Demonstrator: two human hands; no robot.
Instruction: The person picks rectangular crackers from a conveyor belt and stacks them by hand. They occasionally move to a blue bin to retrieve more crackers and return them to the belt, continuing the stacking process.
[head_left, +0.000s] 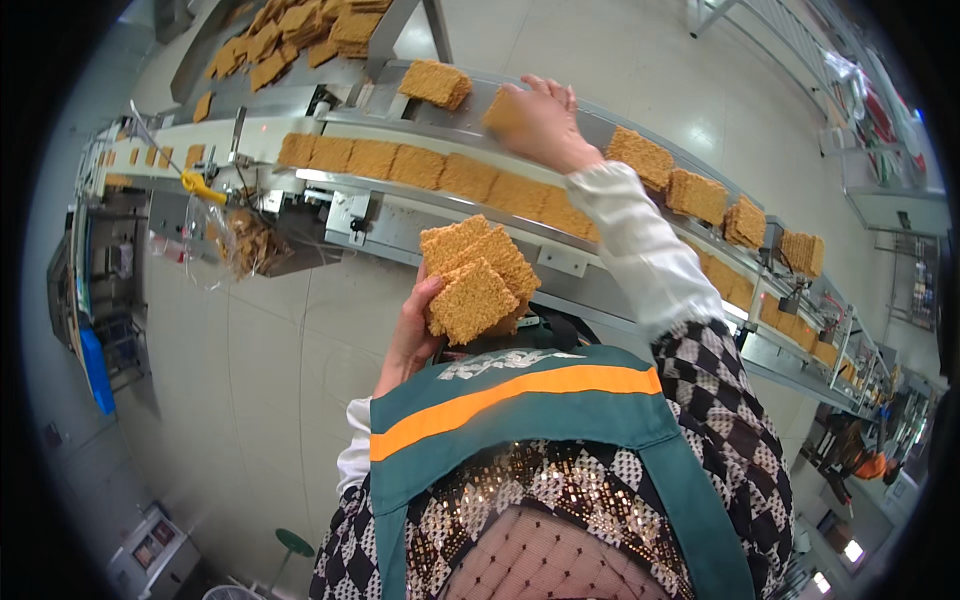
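My left hand (415, 322), in front of my apron, holds a loose stack of square, golden, grainy crisp slabs (476, 300). Beyond the belt, my right hand (546, 120) is blurred over a slab or small stack (504, 112) on a metal ledge; whether its fingers grip it cannot be told. A stack of slabs (435, 84) lies left of that hand, and further stacks (640, 156) stand to its right along the ledge. Between my hands, a row of slabs (418, 166) runs on the conveyor belt, partly hidden by my right sleeve.
A heap of slabs (300, 34) lies on a metal tray at the upper left. A clear plastic bag of broken pieces (251, 244) hangs below a yellow-handled tool (201, 186) at the belt's near side. The conveyor's metal edge (390, 251) crosses before me. A person in orange and dark clothing (855, 450) is far right.
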